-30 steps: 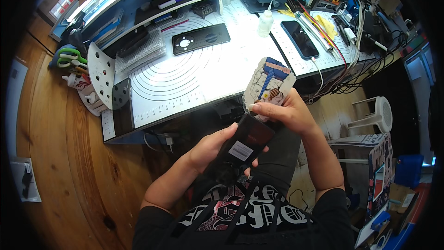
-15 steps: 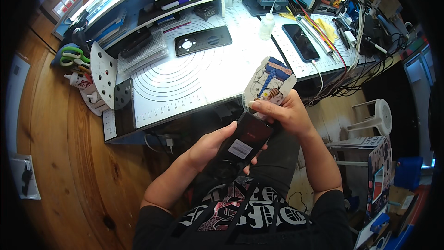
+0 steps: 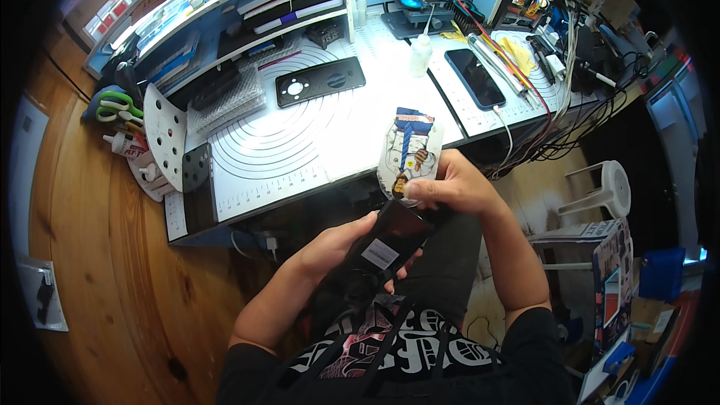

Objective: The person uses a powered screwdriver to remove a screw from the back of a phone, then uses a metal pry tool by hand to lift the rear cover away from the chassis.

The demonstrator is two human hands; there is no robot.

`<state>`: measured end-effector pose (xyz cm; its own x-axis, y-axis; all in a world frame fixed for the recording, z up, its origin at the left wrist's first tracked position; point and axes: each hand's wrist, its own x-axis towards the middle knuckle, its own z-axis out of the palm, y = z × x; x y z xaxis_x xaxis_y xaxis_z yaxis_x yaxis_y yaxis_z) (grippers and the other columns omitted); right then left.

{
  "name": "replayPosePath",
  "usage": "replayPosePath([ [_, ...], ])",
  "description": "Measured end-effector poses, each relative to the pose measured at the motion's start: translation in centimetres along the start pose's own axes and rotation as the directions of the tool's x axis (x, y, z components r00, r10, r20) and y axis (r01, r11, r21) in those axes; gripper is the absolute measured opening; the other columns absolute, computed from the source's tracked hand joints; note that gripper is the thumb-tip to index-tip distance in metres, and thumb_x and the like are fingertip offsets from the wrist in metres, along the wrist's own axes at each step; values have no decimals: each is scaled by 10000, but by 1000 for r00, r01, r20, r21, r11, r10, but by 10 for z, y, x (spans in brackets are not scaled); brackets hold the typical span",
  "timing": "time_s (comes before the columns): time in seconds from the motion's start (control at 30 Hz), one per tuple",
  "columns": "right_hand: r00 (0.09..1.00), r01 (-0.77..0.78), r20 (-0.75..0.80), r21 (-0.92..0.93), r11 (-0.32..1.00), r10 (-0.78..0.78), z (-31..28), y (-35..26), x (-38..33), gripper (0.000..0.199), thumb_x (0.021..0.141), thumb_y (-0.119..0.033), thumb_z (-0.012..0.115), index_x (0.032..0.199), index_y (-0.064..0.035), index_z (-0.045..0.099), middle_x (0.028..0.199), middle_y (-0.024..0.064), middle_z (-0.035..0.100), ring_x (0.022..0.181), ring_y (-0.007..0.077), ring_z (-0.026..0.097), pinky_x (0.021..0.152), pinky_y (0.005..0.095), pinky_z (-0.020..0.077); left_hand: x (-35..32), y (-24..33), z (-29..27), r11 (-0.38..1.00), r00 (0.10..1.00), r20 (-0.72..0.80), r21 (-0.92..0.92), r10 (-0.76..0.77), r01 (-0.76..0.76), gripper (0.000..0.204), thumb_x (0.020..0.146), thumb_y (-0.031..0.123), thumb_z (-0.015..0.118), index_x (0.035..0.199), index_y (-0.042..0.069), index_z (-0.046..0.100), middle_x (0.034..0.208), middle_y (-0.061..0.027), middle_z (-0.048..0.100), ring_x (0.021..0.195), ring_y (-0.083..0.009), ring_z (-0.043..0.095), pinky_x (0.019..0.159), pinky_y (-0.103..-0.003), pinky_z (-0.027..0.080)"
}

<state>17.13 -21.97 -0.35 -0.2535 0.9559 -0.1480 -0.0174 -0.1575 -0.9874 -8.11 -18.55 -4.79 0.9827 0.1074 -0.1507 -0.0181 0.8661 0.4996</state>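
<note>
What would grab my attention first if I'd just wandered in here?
Probably the colourful cartoon-printed piece in the right hand, near the middle of the view, by the far end of the dark, white-labelled phone-shaped device in the left hand. Next, perhaps the green-handled scissors left of the ringed white work mat, and the white plastic stool at right.

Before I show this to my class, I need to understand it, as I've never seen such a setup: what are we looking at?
There is no machine here, just a person's two bare hands. The view comes from a fisheye camera worn on their head, looking down, so straight edges bend. The left hand holds a dark, flat device with a white label; the right hand pinches an illustrated piece near its upper end. On the white worktop lie a black panel and a phone, with a nozzled bottle standing between them.
</note>
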Motion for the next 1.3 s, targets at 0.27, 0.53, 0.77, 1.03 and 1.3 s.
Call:
replayPosePath([
  [0.27,999,-3,34,194,981,-4,13,15,-5,385,784,-24,836,1133,-4,674,1031,56,722,919,136,684,829,282,542,3,24,-2,997,997,41,-25,-68,69,776,1049,626,231,1520,14,309,1425,-308,483,1122,-478,639,895,-599,561],
  [0.53,952,278,-272,591,757,-138,26,7,3,357,870,15,735,1212,38,637,1132,102,709,1026,176,689,945,321,539,-4,55,2,833,829,-78,27,554,-553,1018,958,796,225,1594,2,176,1594,-324,266,1465,-395,350,1191,-578,283],
  [0.77,768,604,-609,590,535,-195,64,10,52,315,936,14,688,1235,53,597,1158,97,684,1026,175,681,892,298,562,63,38,-20,307,292,-131,113,947,-945,854,959,638,546,1559,78,312,1579,-146,377,1460,-310,355,1224,-508,240],
  [1.03,856,468,-427,406,785,-290,79,36,52,528,873,15,760,1356,2,547,1289,80,627,1192,171,596,1023,304,484,61,63,-20,406,413,-312,-91,856,-910,492,1031,314,554,1423,35,450,1473,-200,499,1361,-335,494,1183,-535,366],
  [1.3,523,450,-693,-271,851,-497,-38,40,51,409,851,27,731,1242,43,615,1110,117,652,993,145,627,845,267,532,30,83,-55,422,423,-341,-80,839,-903,499,999,227,588,1440,38,451,1410,-217,547,1283,-346,560,1105,-510,460],
])
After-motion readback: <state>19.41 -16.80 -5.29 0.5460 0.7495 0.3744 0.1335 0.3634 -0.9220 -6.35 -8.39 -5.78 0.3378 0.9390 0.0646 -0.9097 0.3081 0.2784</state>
